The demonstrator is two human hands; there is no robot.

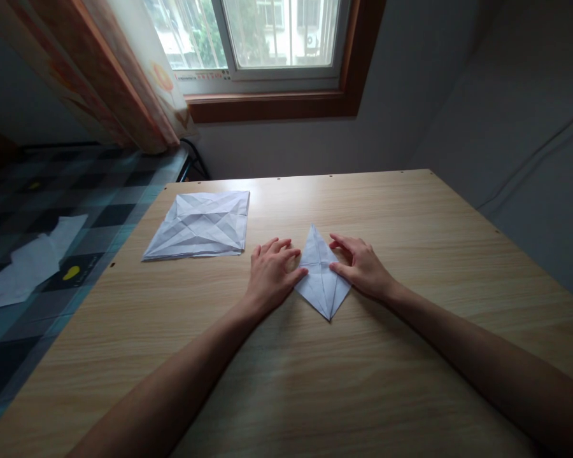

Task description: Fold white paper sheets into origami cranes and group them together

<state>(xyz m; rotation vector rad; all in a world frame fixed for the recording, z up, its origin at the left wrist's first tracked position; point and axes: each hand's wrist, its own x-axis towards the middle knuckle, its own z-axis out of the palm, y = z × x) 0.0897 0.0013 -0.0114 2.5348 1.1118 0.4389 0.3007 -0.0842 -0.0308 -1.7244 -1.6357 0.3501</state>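
Obscuring paper (321,275) edges: left hand (273,272), right hand (361,267); grip unclear.

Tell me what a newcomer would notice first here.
Probably the kite-shaped folded paper on the tabletop, between the left hand and right hand, both thumbs touching it. Next, the bright window beyond the tabletop's far edge. Then the larger creased paper toward the tabletop's far left.

I couldn't read the small lettering (203,76) on the window frame (286,74). The left hand (271,272) and right hand (364,267) hid bits of the folded paper (319,280) from me; my view's edges cut off both forearms (191,369) and the curtain (105,70).
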